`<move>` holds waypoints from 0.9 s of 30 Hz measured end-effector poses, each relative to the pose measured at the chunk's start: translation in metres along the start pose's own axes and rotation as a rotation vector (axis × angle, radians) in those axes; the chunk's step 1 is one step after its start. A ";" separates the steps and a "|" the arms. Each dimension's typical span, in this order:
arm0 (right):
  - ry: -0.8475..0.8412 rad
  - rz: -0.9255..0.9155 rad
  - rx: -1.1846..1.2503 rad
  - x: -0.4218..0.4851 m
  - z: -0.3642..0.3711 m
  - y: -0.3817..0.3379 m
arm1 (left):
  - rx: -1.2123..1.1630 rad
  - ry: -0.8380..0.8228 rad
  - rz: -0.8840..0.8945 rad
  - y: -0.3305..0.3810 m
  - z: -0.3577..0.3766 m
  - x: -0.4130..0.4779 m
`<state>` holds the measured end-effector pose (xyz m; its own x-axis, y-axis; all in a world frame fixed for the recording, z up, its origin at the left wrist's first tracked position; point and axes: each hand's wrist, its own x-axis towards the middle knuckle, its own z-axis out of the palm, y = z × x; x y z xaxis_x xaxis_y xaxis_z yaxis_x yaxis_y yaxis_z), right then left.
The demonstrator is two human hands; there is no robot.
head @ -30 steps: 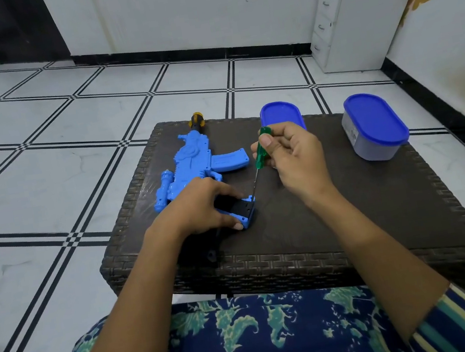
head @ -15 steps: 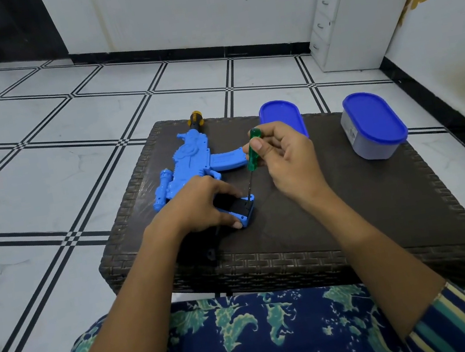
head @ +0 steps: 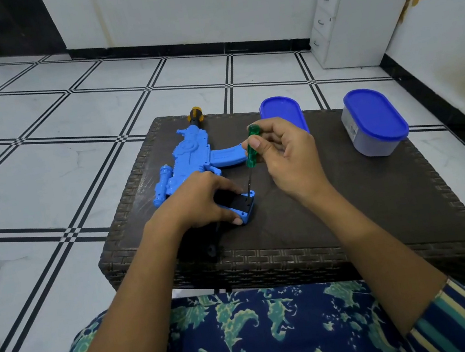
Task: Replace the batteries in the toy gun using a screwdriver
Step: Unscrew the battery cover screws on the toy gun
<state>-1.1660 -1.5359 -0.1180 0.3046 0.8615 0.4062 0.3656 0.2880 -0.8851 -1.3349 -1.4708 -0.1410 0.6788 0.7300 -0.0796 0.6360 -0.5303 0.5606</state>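
Wicker table (head: pixel 351 202), tiled floor (head: pixel 42 175): left hand (head: pixel 199 202) apparently grips toy gun (head: pixel 191 155); right hand (head: pixel 292 157) pinches screwdriver (head: pixel 252 154).

Left hand (head: pixel 199 204) hides the toy gun (head: pixel 195 157) midsection; the screwdriver (head: pixel 251 156) tip is indistinct.
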 end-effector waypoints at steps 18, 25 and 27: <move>0.022 -0.171 -0.058 0.000 -0.006 -0.012 | 0.002 0.007 -0.002 0.003 0.000 -0.002; -0.064 -0.111 0.003 -0.003 -0.007 -0.013 | 0.006 0.003 -0.006 0.004 -0.001 -0.002; -0.029 -0.145 0.006 -0.004 -0.005 -0.016 | -0.003 0.002 -0.011 0.005 -0.002 -0.003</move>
<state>-1.1687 -1.5459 -0.1043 0.2238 0.8223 0.5232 0.3982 0.4128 -0.8192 -1.3343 -1.4743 -0.1368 0.6714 0.7363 -0.0841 0.6421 -0.5213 0.5621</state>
